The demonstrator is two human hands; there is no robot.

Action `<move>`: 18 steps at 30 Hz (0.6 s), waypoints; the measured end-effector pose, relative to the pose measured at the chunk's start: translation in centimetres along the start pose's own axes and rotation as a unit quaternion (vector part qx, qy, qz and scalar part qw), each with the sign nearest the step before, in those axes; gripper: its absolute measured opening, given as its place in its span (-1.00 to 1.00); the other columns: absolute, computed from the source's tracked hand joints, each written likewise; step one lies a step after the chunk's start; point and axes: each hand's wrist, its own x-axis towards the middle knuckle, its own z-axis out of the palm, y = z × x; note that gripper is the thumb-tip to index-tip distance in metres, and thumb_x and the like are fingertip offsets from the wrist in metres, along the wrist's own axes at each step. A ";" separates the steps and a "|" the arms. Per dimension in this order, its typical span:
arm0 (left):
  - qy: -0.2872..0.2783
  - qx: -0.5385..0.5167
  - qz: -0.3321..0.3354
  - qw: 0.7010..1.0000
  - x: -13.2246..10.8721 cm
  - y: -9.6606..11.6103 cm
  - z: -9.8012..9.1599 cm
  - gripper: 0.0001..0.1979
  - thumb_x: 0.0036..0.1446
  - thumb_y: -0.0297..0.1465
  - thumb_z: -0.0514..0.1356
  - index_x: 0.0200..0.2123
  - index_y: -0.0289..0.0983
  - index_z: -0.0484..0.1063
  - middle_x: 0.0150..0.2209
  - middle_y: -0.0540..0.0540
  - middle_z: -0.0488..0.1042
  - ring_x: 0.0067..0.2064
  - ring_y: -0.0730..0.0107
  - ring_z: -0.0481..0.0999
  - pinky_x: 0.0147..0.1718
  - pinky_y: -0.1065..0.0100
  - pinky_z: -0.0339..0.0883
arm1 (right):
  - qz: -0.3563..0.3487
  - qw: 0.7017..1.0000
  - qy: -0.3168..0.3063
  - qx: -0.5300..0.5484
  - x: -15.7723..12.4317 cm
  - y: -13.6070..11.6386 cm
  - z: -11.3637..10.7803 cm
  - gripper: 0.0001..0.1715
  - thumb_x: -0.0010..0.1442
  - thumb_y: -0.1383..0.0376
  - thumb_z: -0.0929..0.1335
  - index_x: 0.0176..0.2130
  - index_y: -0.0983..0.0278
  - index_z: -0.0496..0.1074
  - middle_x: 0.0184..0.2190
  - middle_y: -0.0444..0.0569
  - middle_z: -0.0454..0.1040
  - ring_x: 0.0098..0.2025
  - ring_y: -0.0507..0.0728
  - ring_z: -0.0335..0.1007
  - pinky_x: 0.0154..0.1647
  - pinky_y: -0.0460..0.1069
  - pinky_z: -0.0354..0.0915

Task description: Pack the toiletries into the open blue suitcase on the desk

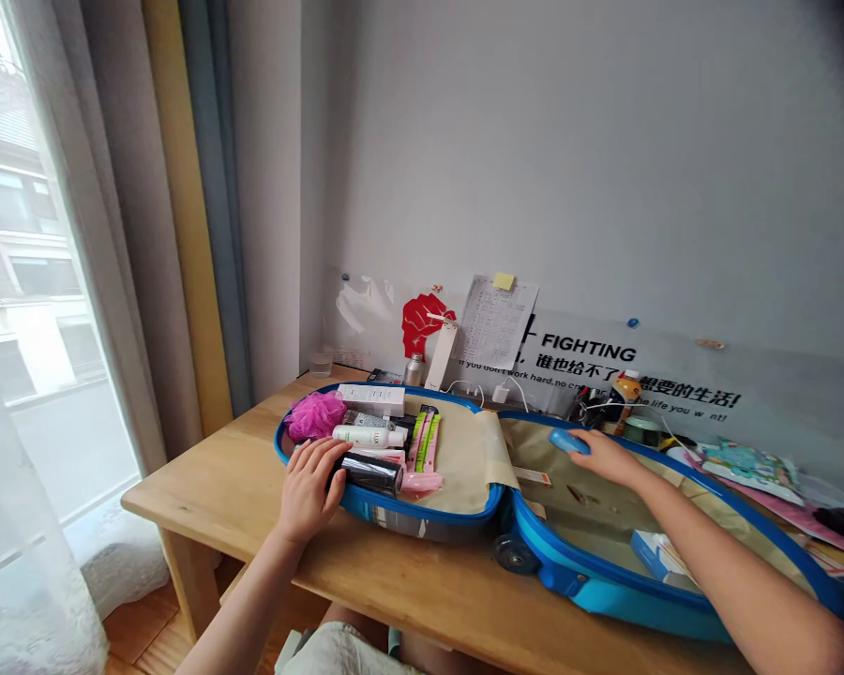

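Note:
An open blue suitcase [422,530] lies on the wooden table with both halves spread. My left hand [314,478] rests on the near left rim, fingers extended beside a black cylindrical container [371,472]. Around that container in the left half are a pink mesh bath puff [316,413], a white box [371,399], a white bottle [369,436], pink-and-green packaged items [424,441] and a pink item [422,482]. Over the right half, my right hand [600,457] grips a small rounded blue item [567,442]; its kind is unclear.
In the suitcase's right half lie a blue-and-white box [661,558] and a small white-and-orange packet [533,476]. Behind stand a silver bottle [414,369], a tall white box [441,356] and an orange-labelled bottle [623,394]. White cables trail along the wall.

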 end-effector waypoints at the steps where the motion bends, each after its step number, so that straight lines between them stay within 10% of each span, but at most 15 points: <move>1: 0.000 0.000 -0.001 1.000 0.0 0.0 0.0 -0.64 0.33 -0.31 -0.06 0.01 -0.22 0.46 -0.02 -0.17 0.56 0.04 0.15 0.48 0.12 0.10 0.20 | -0.017 0.999 0.002 0.027 0.2 -1.7 -0.5 -0.45 0.08 0.23 0.35 0.07 0.31 0.49 -0.03 0.20 0.54 -0.04 0.34 0.52 -0.07 0.07 0.39; 11: 0.006 0.005 0.004 1.000 0.1 0.1 -0.1 -0.64 0.34 -0.30 -0.07 0.01 -0.23 0.46 -0.02 -0.18 0.56 0.03 0.16 0.48 0.11 0.12 0.20 | -0.264 0.928 -0.089 0.247 -0.4 -25.3 0.5 -0.50 0.08 0.19 0.45 0.03 0.18 0.45 0.02 -0.03 0.54 -0.01 0.11 0.49 0.01 -0.02 0.38; 18: 0.007 0.003 0.002 1.000 -0.1 0.0 0.0 -0.65 0.36 -0.31 -0.07 0.03 -0.23 0.43 -0.01 -0.17 0.56 0.05 0.17 0.48 0.11 0.12 0.19 | -0.302 0.914 -0.133 0.234 0.4 -31.6 2.7 -0.53 0.04 0.25 0.47 -0.02 0.22 0.52 -0.09 -0.01 0.60 -0.10 0.17 0.53 -0.05 0.03 0.39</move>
